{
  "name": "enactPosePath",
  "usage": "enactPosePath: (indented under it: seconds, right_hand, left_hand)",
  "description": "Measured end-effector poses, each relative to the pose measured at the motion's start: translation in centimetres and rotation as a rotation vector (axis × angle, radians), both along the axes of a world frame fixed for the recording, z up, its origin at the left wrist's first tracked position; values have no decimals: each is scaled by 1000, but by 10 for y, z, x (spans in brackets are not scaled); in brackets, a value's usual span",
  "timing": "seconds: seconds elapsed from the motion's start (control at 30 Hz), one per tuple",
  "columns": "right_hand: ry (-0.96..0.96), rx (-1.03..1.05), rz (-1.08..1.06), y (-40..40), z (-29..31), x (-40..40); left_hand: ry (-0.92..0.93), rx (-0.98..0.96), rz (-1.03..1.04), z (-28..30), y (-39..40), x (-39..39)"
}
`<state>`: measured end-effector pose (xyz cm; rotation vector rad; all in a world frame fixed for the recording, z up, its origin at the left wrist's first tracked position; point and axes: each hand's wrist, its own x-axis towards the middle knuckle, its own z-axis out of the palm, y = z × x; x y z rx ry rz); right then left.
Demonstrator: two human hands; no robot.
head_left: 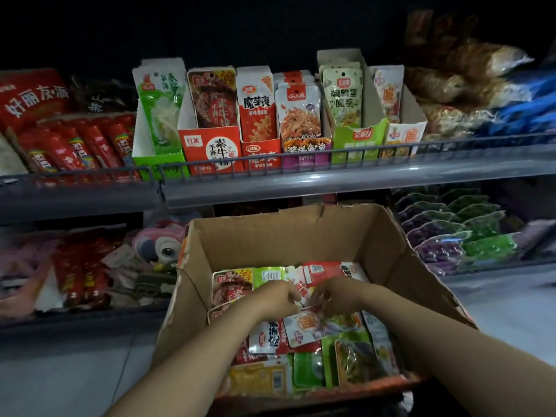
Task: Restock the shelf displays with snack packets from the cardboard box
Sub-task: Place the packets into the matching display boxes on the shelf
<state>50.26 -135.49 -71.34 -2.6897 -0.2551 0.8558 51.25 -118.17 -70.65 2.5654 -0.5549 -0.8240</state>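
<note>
An open cardboard box [301,233] stands below the shelf, holding several mixed snack packets. Both my hands reach down into it. My left hand [278,296] and my right hand [337,294] meet at the box's middle, their fingers curled on the top edge of a white and orange snack packet [307,326] that lies on the pile. A red-brown packet [228,288] lies at the box's back left. On the upper shelf [301,183] stand several open display cartons: green [156,158], red [210,152], purple [304,152], light green [358,139] and a white-orange carton [403,136].
A wire rail [270,167] runs along the shelf front. Red sausage packs [75,145] lie on the shelf's left, bagged goods [469,85] on its right. The lower shelf holds red packs and toys [162,245] at left, purple and green packets [457,233] at right.
</note>
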Motion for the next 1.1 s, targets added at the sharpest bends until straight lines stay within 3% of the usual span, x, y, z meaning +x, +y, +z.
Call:
enactPosePath:
  seconds: [0.27,0.7,0.8,0.93,1.1]
  right_hand:
    - [-88,-150,61,1,-35,10]
    - [-332,-72,-67,-2,-31,12]
    - [-310,54,-160,-6,-11,17]
    - [-256,370,-302,-10,23,20]
    - [-353,690,-432,-6,60,19]
  left_hand:
    - [54,109,27,-36,-2,-3]
    - [43,-155,300,-31,1,6]
    - [53,-334,494,-13,1,12]
    - [176,-696,827,15,5,16]
    - [281,-996,956,59,10,21]
